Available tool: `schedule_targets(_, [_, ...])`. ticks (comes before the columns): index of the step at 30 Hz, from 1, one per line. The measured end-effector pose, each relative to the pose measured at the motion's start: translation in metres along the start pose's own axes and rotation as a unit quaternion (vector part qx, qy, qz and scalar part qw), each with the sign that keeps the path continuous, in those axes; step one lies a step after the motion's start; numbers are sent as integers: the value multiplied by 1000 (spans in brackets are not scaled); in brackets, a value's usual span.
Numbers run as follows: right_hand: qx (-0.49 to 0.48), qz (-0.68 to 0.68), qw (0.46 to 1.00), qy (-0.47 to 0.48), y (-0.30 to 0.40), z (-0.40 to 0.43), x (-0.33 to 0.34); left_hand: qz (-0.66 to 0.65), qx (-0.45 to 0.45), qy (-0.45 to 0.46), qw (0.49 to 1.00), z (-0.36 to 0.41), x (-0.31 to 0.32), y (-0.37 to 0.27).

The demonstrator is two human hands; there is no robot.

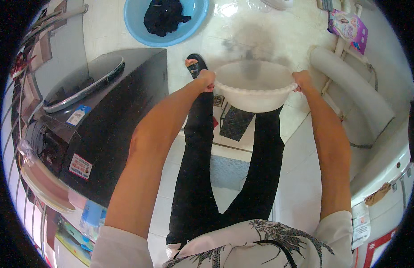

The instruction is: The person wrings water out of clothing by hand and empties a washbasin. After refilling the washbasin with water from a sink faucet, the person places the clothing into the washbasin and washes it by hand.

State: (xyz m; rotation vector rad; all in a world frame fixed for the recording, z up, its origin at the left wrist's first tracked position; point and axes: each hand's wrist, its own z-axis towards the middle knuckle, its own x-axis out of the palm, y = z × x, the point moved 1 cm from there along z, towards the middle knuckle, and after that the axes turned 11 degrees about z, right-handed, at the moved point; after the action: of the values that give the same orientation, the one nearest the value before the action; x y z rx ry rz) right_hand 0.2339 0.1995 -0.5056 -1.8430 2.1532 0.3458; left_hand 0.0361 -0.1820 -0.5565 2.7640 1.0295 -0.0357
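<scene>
A white plastic basin [255,98] with a scalloped rim is held out in front of my legs, its near outer wall facing me. My left hand [206,81] grips the rim on one side, and my right hand [302,81] grips it on the opposite side. The basin seems tipped away from me. Just past it, a blurred grey-brown patch [253,40] spreads over the pale tiled floor; whether this is water or shadow I cannot tell. Farther off on the left, a light blue basin [197,28] holds a dark wet-looking cloth [165,16].
A black top-load appliance [136,100] with a round lid [89,80] stands on my left. To the right run a thick white pipe [347,80] and a purple package [349,28] hung on thinner pipes. A floor drain [218,100] and a dark mat [236,124] show between my legs.
</scene>
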Motion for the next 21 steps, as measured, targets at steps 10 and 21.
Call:
schedule_targets(10, [1,-134,991,8,-39,105,-4,-27,-150,85,985,-29,14,5])
schedule_targets(21, [-290,-164,940,-72,-25,-49,-85,-25,54,154,986,-179,0,-46])
